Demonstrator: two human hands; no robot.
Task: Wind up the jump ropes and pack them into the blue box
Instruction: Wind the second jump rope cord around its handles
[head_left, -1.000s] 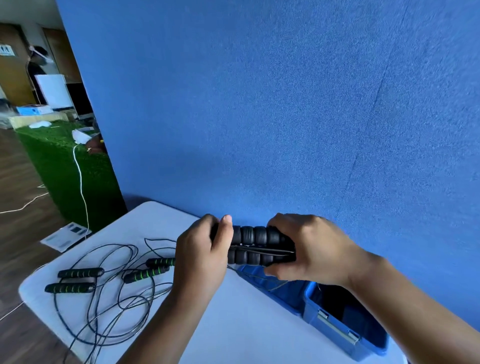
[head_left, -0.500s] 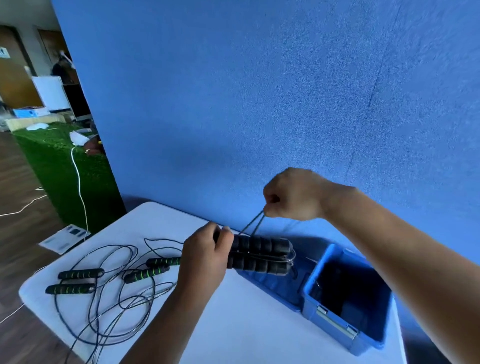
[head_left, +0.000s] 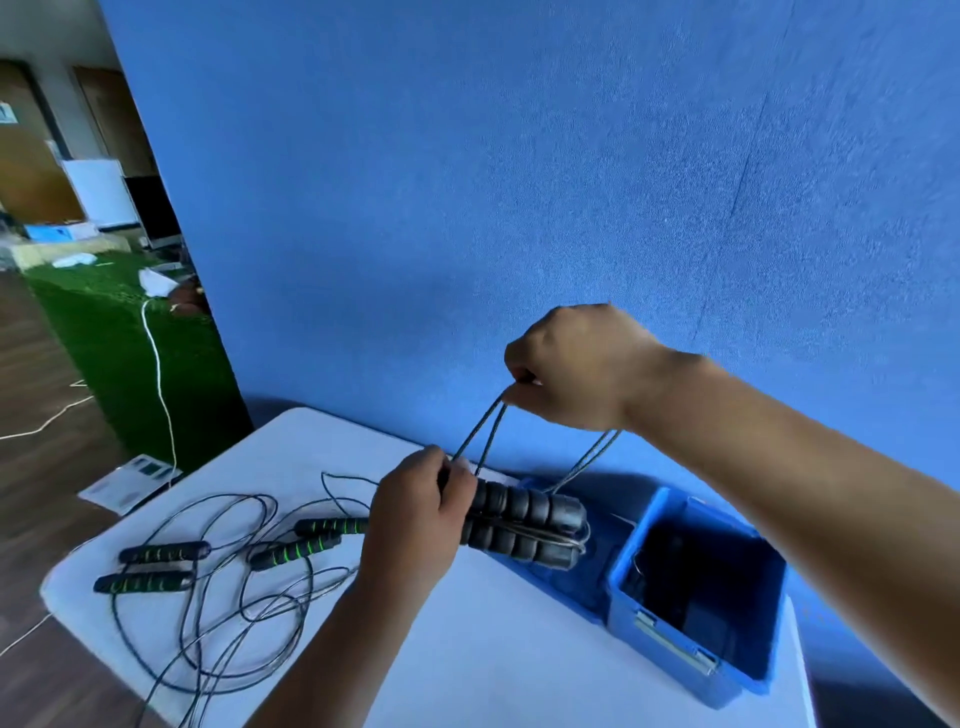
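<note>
1. Head view, far left: past the surface (head_left: 493, 665) lies green turf (head_left: 114, 338) with a white cable (head_left: 158, 374) running over it. It is well apart from the work and no hindrance.
2. On the left of the surface lie two unwound ropes. Their green-striped handles (head_left: 156, 553) sit in pairs and their loose cords (head_left: 311, 584) overlap in tangled loops. They will probably snag one another when lifted.
3. The left hand (head_left: 421, 525) curls round the near end of the black foam handles (head_left: 524, 525). It holds them side by side above the surface, apparently as a core for winding.
4. Up and to the right, the right hand (head_left: 571, 369) is a closed fist pinching the cord (head_left: 478, 431). Strands run taut down to the handles, where turns lie wrapped, and the tension likely keeps them snug.
5. At the right the blue box (head_left: 675, 675) stands open, just beside the handles. Its lid (head_left: 545, 579) lies flat beneath them. What the dark shape inside is, I cannot tell, and nothing blocks the way in.
</note>
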